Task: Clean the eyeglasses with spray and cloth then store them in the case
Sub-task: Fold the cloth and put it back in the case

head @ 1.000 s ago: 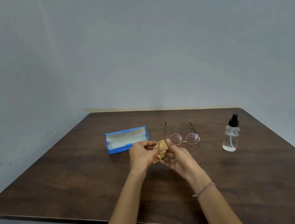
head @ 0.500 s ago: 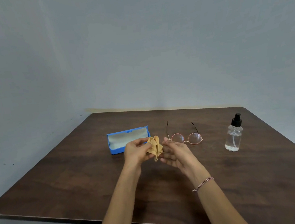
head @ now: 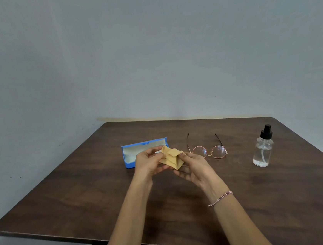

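Both bare forearms come in from the bottom edge over the dark brown wooden table (head: 81, 204). A thin braided red-and-white bracelet (head: 220, 198) sits on the right wrist. Left hand (head: 148, 163) and right hand (head: 197, 169) are raised above the table, close together. Between them is a small tan cleaning cloth with zigzag edges (head: 170, 159), partly folded over itself.

Left hand: fingers curled, thumb and fingertips pinch the cloth's left side. Right hand: palm turned up, fingers loosely curled under the cloth, thumb and forefinger pinch its right corner. The cloth is off the table and held by both hands.

Behind the left hand is an open blue plastic glasses case with pale lining (head: 127, 156). It lies on the table, and the hand and cloth partly hide it.

Just right of the hands are round thin-metal-rimmed eyeglasses with dark temples (head: 210, 151). They lie on the table with lenses toward the person and temples unfolded, pointing away. They are outside the case and no hand touches them.

Farther right, well apart, a clear spray bottle with a black pump top (head: 262, 149) stands upright with liquid low inside.

A plain grey-blue wall (head: 148, 53) is behind the table.
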A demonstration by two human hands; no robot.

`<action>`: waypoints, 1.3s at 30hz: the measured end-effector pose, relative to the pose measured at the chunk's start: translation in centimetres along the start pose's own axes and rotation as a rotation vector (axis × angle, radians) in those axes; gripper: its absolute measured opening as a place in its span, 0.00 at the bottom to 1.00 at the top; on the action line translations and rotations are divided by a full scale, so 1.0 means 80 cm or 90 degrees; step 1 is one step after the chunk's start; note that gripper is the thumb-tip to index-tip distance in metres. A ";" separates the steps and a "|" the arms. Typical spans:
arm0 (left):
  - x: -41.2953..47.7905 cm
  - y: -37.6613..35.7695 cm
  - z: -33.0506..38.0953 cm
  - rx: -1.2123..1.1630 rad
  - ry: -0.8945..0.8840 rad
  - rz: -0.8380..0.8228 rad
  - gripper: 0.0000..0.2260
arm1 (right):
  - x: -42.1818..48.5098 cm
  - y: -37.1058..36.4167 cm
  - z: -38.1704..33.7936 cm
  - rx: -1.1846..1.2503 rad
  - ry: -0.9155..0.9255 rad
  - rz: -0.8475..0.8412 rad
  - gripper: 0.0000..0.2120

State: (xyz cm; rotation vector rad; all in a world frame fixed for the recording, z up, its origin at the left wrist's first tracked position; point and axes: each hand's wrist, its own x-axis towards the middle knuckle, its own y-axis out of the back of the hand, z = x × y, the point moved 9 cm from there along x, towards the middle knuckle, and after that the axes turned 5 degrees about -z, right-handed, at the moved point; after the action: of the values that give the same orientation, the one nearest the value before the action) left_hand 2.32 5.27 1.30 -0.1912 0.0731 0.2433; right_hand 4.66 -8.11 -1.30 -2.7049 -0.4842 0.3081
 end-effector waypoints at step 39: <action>0.007 0.109 0.029 0.044 -0.079 0.155 0.15 | 0.034 0.008 -0.038 -0.152 0.125 0.120 0.15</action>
State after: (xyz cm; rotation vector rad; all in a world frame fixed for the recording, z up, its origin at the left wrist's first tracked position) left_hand 0.83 14.17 1.96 -0.0970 -0.0191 0.4942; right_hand 8.17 -8.61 0.82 -2.9805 -0.2225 0.0322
